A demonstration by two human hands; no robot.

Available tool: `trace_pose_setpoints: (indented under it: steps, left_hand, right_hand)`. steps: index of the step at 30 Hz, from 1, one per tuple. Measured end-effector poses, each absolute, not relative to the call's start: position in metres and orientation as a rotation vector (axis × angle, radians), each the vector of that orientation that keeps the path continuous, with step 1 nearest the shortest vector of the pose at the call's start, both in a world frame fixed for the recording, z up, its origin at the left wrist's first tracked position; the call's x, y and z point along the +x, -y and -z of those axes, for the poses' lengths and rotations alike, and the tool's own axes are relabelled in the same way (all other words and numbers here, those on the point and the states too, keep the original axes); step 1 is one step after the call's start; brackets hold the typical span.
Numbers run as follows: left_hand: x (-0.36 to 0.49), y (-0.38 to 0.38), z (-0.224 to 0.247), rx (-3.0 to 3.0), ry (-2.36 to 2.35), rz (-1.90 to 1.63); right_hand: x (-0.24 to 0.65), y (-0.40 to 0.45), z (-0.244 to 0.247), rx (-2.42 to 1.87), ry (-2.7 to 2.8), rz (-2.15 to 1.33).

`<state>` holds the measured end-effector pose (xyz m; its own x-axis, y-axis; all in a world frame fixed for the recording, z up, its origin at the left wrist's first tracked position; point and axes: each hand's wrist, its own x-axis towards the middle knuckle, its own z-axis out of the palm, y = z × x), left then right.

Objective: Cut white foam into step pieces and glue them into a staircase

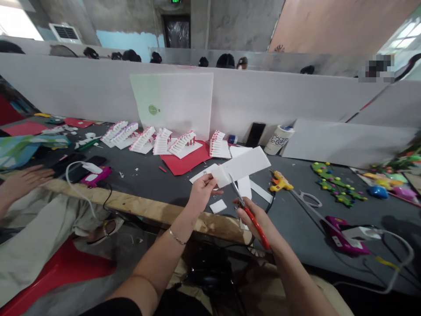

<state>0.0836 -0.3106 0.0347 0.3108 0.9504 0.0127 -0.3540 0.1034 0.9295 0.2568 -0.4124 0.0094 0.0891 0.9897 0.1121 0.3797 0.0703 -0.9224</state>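
Observation:
Pinched in my left hand (201, 192) is the left end of a long white foam strip (246, 166), held above the grey table. My right hand (255, 216) grips red-handled scissors (255, 221), whose blades touch the strip's lower edge near my left fingers. Whether the blades are parted is too small to tell. Below my left hand a small white piece (218, 206) lies near the table's front edge. More white pieces (244, 188) lie under the strip.
Small white stair-like models (184, 142) line the back, some beside red sheet (184, 160). A yellow glue gun (281, 181), white cup (279, 139) and purple power strip (345, 237) stand right. Another person's hand (28, 180) rests at the left.

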Motion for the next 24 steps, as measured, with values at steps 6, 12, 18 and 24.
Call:
trace_pose_setpoints:
  steps: [6,12,18,24]
  left_hand:
    - [0.090,0.316,-0.033,1.070,-0.751,-1.084]
    - [0.089,0.314,-0.028,1.057,-0.767,-1.075]
    - [0.089,0.316,-0.027,1.061,-0.763,-1.063]
    - [0.091,0.318,-0.026,1.051,-0.754,-1.047]
  right_hand:
    - [0.256,0.412,-0.016,-1.494,1.446,-0.866]
    - [0.257,0.415,-0.015,-1.459,1.543,-0.842]
    - [0.254,0.415,-0.018,-1.509,1.603,-0.833]
    - [0.254,0.417,-0.022,-1.610,1.669,-0.826]
